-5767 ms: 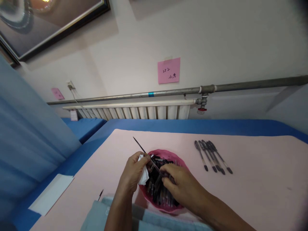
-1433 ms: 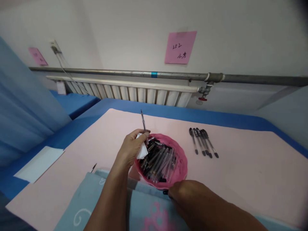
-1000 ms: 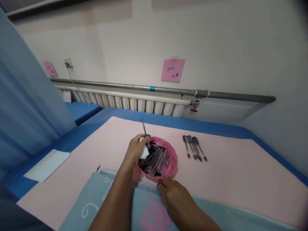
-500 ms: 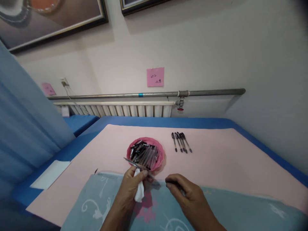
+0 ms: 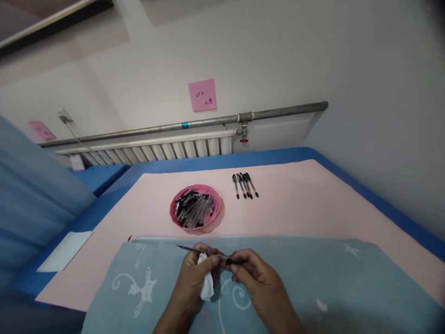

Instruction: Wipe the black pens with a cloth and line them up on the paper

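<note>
My left hand [image 5: 194, 276] is closed around a thin pen [image 5: 187, 249], whose pointed tip sticks out to the left. Pressed in the same hand is a crumpled white tissue [image 5: 207, 286]. My right hand [image 5: 257, 276] pinches a small black pen part [image 5: 228, 261] at the pen's right end; the fingers hide most of it. Both hands meet over the teal patterned cloth [image 5: 299, 264]. Beyond them, a pink basket [image 5: 217, 214] holds many clear and black pen pieces [image 5: 195, 208].
Several black-capped pens [image 5: 245, 185] lie side by side right of the basket on the pink sheet [image 5: 278, 208]. A white paper [image 5: 66, 250] lies at left, and a small dark piece [image 5: 130, 238] by the cloth's corner. A blue curtain [image 5: 34, 185] hangs at left.
My right hand has moved left to the pen, bringing the black part to its right end. My left hand keeps the pen and tissue. The camera view has shifted and tilted.
</note>
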A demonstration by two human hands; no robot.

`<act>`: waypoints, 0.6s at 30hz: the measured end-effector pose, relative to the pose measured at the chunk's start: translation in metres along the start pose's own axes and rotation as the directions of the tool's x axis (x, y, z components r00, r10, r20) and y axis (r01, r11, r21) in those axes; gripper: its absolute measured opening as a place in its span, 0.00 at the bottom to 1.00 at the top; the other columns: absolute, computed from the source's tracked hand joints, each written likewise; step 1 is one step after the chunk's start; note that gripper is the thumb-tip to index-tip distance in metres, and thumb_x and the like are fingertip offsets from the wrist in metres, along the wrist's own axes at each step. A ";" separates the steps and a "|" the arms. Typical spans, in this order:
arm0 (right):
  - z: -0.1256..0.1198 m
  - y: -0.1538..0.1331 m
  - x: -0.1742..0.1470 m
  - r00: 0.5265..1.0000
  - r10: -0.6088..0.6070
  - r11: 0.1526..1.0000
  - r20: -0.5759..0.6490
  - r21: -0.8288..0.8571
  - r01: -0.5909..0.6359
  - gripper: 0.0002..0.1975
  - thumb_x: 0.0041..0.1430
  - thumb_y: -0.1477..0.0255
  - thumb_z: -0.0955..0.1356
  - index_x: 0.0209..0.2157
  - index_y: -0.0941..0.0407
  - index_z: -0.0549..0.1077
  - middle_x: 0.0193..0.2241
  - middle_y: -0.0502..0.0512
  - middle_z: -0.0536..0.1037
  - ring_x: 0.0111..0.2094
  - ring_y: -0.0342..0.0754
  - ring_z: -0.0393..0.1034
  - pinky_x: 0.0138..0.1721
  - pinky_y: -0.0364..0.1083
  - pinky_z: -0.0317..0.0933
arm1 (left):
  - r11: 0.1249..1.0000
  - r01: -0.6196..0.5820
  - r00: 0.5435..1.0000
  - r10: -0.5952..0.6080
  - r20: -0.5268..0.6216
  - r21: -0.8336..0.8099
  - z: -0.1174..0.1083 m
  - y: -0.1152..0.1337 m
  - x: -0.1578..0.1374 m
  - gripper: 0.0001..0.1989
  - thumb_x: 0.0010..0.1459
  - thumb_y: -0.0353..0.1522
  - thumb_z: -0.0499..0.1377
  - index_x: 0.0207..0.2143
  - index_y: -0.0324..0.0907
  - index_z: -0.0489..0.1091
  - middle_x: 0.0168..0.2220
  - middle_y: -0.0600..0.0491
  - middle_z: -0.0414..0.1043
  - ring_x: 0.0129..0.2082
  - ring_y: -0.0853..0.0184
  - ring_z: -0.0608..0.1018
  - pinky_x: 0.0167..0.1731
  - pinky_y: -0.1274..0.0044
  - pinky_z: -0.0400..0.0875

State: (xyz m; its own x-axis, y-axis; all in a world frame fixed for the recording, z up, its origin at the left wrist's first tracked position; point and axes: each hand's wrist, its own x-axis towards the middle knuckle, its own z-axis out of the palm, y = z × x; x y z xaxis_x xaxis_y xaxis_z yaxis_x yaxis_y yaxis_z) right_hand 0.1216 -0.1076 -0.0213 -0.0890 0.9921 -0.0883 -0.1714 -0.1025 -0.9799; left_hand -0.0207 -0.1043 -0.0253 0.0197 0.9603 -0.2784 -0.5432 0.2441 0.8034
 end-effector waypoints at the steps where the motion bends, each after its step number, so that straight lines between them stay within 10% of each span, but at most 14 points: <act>1: 0.001 0.000 0.000 1.000 -0.016 1.000 -0.009 -0.015 0.016 0.02 0.47 0.71 0.68 0.26 0.54 0.71 0.24 0.48 0.72 0.27 0.44 0.67 0.30 0.42 0.63 | 1.000 0.000 1.000 0.000 -0.001 0.007 0.000 0.000 0.000 0.12 0.40 0.28 0.67 0.27 0.37 0.67 0.26 0.51 0.76 0.23 0.71 0.76 0.23 0.82 0.66; 18: -0.002 0.015 0.000 0.995 -0.102 0.953 0.023 -0.285 0.104 0.05 0.52 0.67 0.66 0.29 0.54 0.71 0.27 0.49 0.74 0.30 0.45 0.69 0.32 0.41 0.63 | 1.000 -0.002 0.999 0.003 0.033 -0.027 -0.004 0.001 0.000 0.11 0.41 0.27 0.67 0.26 0.38 0.66 0.26 0.51 0.76 0.24 0.70 0.76 0.24 0.82 0.66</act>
State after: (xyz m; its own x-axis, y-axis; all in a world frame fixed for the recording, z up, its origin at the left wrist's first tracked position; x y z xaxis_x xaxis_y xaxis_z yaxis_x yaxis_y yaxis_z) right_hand 0.1210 -0.1087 -0.0365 -0.0938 0.9955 0.0164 0.1068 0.0265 -0.9939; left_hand -0.0250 -0.1044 -0.0268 0.0454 0.9649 -0.2588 -0.5660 0.2383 0.7892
